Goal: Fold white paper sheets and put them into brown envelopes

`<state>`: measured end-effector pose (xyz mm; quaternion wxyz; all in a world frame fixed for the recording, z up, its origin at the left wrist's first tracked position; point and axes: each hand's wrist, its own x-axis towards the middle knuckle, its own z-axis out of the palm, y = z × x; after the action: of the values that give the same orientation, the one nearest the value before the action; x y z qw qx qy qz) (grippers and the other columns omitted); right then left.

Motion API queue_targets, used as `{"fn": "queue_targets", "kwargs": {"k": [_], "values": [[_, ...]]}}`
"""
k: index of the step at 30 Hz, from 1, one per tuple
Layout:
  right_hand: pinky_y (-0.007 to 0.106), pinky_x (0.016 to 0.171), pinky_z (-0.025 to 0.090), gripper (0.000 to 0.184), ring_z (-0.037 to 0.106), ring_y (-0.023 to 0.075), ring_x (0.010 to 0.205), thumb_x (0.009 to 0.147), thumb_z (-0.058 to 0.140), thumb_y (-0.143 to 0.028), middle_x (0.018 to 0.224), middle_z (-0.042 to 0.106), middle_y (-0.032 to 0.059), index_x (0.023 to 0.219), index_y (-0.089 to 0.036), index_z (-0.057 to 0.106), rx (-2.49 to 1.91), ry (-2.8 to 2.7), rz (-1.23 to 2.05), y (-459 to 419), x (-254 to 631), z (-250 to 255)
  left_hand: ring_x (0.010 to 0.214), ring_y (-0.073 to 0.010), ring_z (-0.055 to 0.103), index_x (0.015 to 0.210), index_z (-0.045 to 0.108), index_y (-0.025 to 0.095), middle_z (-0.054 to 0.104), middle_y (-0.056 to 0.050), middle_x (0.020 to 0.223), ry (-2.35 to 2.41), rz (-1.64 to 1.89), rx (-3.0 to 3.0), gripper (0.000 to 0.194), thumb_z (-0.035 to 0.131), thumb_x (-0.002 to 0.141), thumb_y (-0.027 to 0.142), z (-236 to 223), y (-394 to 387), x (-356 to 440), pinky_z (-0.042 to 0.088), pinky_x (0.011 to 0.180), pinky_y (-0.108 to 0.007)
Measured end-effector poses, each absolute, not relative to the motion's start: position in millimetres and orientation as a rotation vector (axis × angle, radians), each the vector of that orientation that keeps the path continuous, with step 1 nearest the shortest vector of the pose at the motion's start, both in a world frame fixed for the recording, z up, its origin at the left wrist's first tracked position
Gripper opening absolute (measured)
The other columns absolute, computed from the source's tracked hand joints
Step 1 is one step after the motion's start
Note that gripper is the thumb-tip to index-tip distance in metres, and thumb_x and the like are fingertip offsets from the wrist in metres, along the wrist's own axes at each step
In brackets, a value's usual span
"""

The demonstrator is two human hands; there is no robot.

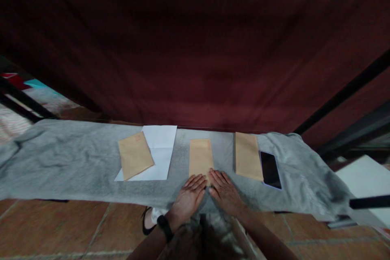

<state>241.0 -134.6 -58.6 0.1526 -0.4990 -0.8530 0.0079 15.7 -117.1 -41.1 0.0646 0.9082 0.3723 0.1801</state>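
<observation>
A brown paper envelope (200,155) lies flat on the grey cloth in front of me, with small red print near its upper right corner. My left hand (190,193) rests palm down on its lower left edge, fingers stretched out. On the lower right edge lies my right hand (223,191), also flat with fingers extended. The two hands almost meet, and they cover the envelope's near end. Left of them, another brown envelope (135,156) overlaps a creased white sheet of paper (162,158). A stack of brown envelopes (247,156) sits to the right.
A dark-screened phone (270,170) lies beside the right-hand envelopes. Grey cloth (76,158) covers the long narrow surface. Behind it hangs a dark red curtain (207,69). A white board (365,183) stands at the far right, and tiled floor (76,227) shows below.
</observation>
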Motion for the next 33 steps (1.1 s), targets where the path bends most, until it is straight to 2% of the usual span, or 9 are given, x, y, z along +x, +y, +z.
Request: {"fn": "queue_targets", "kwargs": {"k": [4, 9, 14, 18, 22, 26, 33], "values": [[0.045, 0.125, 0.031, 0.056, 0.039, 0.0211, 0.15, 0.108, 0.042, -0.04, 0.163, 0.039, 0.0064, 0.16, -0.021, 0.033, -1.392, -2.484, 0.09, -152, 249, -49, 0.141, -0.018, 0.051, 0.144, 0.056, 0.02, 0.057, -0.007, 0.151, 1.234, 0.499, 2.677, 0.043, 0.035, 0.108, 0.031, -46, -102, 22, 0.043, 0.118, -0.04], [0.046, 0.124, 0.033, 0.051, 0.043, 0.022, 0.147, 0.106, 0.048, -0.039, 0.162, 0.043, 0.0045, 0.156, -0.027, 0.043, -1.412, -2.443, 0.144, -152, 246, -41, 0.153, -0.0249, 0.035, 0.156, 0.04, 0.012, 0.039, -0.014, 0.163, 1.385, 0.373, 2.703, 0.058, 0.028, 0.108, 0.043, -54, -50, 47, 0.032, 0.125, -0.047], [0.05, 0.12, 0.038, 0.049, 0.044, 0.0258, 0.147, 0.105, 0.053, -0.041, 0.163, 0.041, 0.0069, 0.153, -0.034, 0.047, -1.418, -2.43, 0.168, -151, 245, -36, 0.157, -0.0273, 0.025, 0.161, 0.032, 0.015, 0.034, -0.012, 0.166, 1.518, 0.317, 2.674, 0.063, 0.024, 0.107, 0.047, -58, 10, 77, 0.021, 0.127, -0.053], [0.05, 0.118, 0.041, 0.05, 0.045, 0.0267, 0.146, 0.104, 0.054, -0.043, 0.164, 0.04, 0.0069, 0.153, -0.037, 0.047, -1.426, -2.413, 0.198, -151, 245, -34, 0.156, -0.0276, 0.026, 0.163, 0.025, 0.016, 0.036, -0.013, 0.165, 1.523, 0.371, 2.672, 0.064, 0.025, 0.107, 0.048, -59, 35, 90, 0.019, 0.127, -0.055], [0.05, 0.118, 0.041, 0.048, 0.048, 0.0266, 0.144, 0.103, 0.057, -0.04, 0.162, 0.042, 0.0062, 0.15, -0.038, 0.05, -1.443, -2.38, 0.218, -151, 244, -32, 0.156, -0.0288, 0.026, 0.163, 0.026, 0.02, 0.037, -0.011, 0.165, 1.501, 0.398, 2.688, 0.063, 0.028, 0.106, 0.048, -60, 34, 89, 0.018, 0.127, -0.056], [0.051, 0.12, 0.038, 0.045, 0.048, 0.0266, 0.144, 0.103, 0.058, -0.037, 0.16, 0.046, 0.0073, 0.147, -0.034, 0.055, -1.44, -2.361, 0.233, -151, 244, -35, 0.156, -0.0258, 0.026, 0.164, 0.024, 0.025, 0.037, -0.006, 0.165, 1.388, 0.381, 2.749, 0.061, 0.028, 0.107, 0.047, -60, 12, 77, 0.018, 0.128, -0.054], [0.051, 0.122, 0.035, 0.043, 0.049, 0.0256, 0.143, 0.102, 0.059, -0.036, 0.155, 0.053, 0.006, 0.145, -0.034, 0.057, -1.453, -2.361, 0.245, -151, 243, -41, 0.156, -0.0246, 0.027, 0.163, 0.026, 0.02, 0.035, -0.008, 0.166, 1.28, 0.383, 2.824, 0.06, 0.032, 0.108, 0.045, -55, -39, 55, 0.021, 0.128, -0.05]]}}
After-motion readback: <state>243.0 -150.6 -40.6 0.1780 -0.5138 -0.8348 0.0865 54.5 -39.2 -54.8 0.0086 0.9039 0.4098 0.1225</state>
